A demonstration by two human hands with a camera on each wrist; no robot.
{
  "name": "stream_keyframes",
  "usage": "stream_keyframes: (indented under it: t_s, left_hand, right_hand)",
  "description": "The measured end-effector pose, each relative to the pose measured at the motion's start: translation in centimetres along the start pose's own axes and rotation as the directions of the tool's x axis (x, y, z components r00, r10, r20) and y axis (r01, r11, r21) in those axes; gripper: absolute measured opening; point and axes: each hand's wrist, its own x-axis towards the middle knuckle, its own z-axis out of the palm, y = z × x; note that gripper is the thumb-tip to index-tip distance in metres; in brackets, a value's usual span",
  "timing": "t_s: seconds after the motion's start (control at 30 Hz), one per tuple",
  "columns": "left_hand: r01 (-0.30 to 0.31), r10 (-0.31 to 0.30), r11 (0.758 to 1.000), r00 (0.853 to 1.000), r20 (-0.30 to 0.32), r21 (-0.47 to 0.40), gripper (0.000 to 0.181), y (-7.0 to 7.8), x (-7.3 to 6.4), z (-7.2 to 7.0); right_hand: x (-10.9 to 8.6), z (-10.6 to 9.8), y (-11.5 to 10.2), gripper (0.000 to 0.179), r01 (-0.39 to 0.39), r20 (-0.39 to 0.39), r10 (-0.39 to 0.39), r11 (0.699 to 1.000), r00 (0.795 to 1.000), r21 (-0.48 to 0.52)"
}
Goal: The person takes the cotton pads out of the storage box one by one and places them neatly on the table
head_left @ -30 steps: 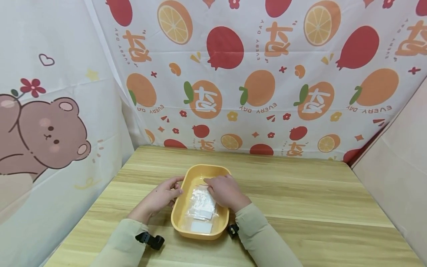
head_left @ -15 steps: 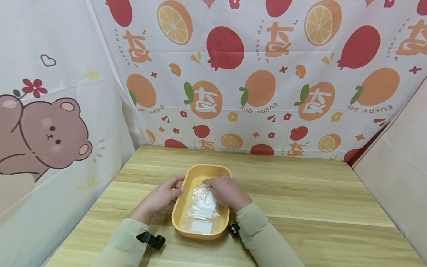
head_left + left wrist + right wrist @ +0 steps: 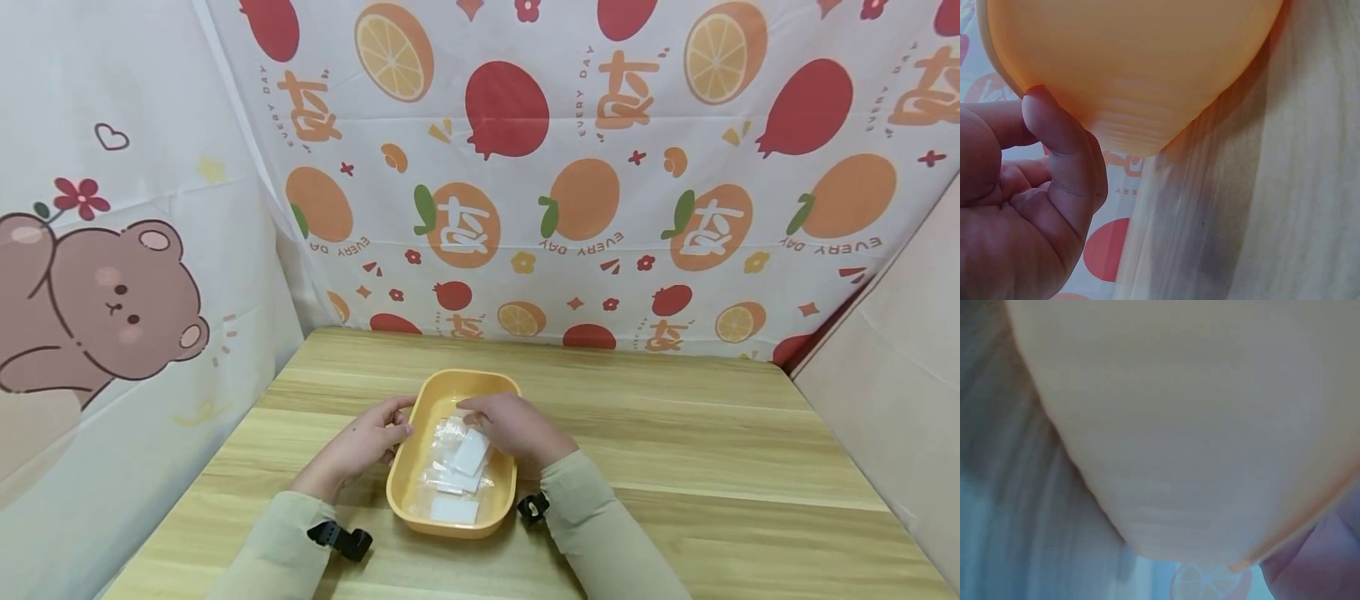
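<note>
Bench: pale wood-grain bench [image 3: 712,483] lies before you; on it, nearer the left edge than the right, stands your rounded-oblong yellow tray [image 3: 465,382].
Sleeves: two pale khaki sleeves [image 3: 277,542], yours, come in from the bench's near side.
Wristbands: black band with a small dark block [image 3: 347,542] at your left cuff; second black band [image 3: 533,508] at your right cuff, just beside the tray's right wall.
Tray's near end: one flat white rectangular piece [image 3: 454,511].
Bags: clear, shiny plastic bags [image 3: 442,437] overlap along the tray's floor, two more flat white rectangles [image 3: 471,452] showing among them; you cannot tell how many bags through the glare.
Left hand: your left hand [image 3: 367,437] is clamped on the tray's left wall, thumb at the rim, fingers curled against the outside.
Right hand: your right hand [image 3: 517,427] reaches over the right wall, forefinger and thumb at the bags' far end; whether they pinch plastic, you cannot tell.
Side cloths: white cloth with a brown bear [image 3: 135,292] past your left edge; plain pale cloth [image 3: 900,392] past your right.
Far cloth: white fruit-printed cloth [image 3: 517,200] behind your bench's far edge.
</note>
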Motion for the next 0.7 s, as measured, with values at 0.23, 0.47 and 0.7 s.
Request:
stream_keyframes:
  t_s: [0.23,0.47,0.7]
  left_hand:
    - [0.015,-0.015,1.000,1.000,-0.001,0.003,0.052,-0.01,0.03,0.12]
    - [0.017,-0.017,1.000,1.000,-0.006,-0.003,0.053,-0.21,-0.11,0.41]
    - [-0.004,0.004,1.000,1.000,0.003,-0.015,0.052,-0.10,0.23,0.55]
  right_hand:
    - [-0.38,-0.39,0.29,0.036,0.000,0.042,-0.002,0.998,0.999,0.058]
    - [-0.87,-0.26,0.45,0.036,0.004,0.030,-0.007,0.996,1.000,0.091]
    - [-0.78,-0.83,0.74,0.035,0.013,0.008,-0.014,0.996,1.000,0.084]
